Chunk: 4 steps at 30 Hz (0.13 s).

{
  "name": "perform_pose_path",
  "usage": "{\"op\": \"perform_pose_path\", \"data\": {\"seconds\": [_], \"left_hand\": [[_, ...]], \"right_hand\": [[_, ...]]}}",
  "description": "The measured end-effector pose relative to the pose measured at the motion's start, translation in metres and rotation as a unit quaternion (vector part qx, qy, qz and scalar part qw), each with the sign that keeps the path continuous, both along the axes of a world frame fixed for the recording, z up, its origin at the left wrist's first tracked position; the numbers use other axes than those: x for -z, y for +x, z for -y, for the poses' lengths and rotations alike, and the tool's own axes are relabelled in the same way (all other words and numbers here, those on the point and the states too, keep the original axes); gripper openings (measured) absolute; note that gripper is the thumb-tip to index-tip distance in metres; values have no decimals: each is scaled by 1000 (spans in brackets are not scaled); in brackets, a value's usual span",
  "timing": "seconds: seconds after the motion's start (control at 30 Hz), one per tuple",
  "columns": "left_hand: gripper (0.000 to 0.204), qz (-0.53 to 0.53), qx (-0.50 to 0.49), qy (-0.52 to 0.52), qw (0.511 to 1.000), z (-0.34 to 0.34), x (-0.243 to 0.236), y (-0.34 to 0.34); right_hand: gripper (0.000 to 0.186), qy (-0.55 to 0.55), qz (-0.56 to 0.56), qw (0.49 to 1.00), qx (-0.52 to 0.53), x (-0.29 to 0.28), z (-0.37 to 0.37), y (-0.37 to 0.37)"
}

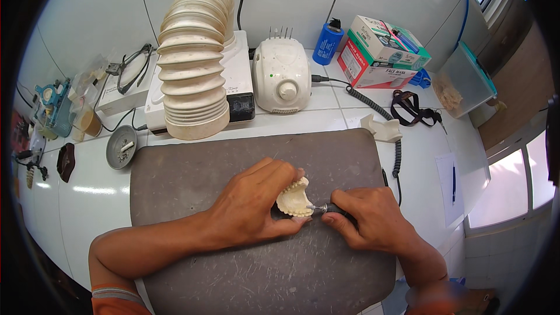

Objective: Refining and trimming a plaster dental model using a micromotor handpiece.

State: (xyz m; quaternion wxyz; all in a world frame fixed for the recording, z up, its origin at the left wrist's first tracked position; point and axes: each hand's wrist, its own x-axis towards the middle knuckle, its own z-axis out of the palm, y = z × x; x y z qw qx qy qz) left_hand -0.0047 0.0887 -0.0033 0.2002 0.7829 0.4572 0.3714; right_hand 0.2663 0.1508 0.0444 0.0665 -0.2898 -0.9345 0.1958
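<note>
A cream-coloured dental cast [295,199] with a row of teeth along its curved edge is gripped by my left hand [251,198], its fingers behind the cast and the thumb along the near side. My right hand [373,214] is closed round a dark rotary handpiece [333,209], thumb and forefinger near its metal collar. The handpiece tip points left and meets the cast's right edge, close to the teeth. Both hands are over a worn brown-grey mat [256,274]; my left forearm crosses its left side.
A ribbed extraction hose [195,64] stands behind the mat, beside a white control box [283,79] with a knob. Further right are a blue bottle [328,42], stacked mask boxes [382,52] and a clear tub [466,81]. An ashtray [122,147] sits at left; a coiled cord [373,105] runs along the right.
</note>
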Motion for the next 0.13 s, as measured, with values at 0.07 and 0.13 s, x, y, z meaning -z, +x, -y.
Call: {"op": "perform_pose_path", "data": {"seconds": [0.07, 0.13], "left_hand": [[68, 0, -1, 3, 1000, 0, 0, 0], [68, 0, -3, -6, 1000, 0, -3, 0]], "right_hand": [[41, -1, 0, 1000, 1, 0, 0, 0], [41, -2, 1, 1000, 2, 0, 0, 0]]}}
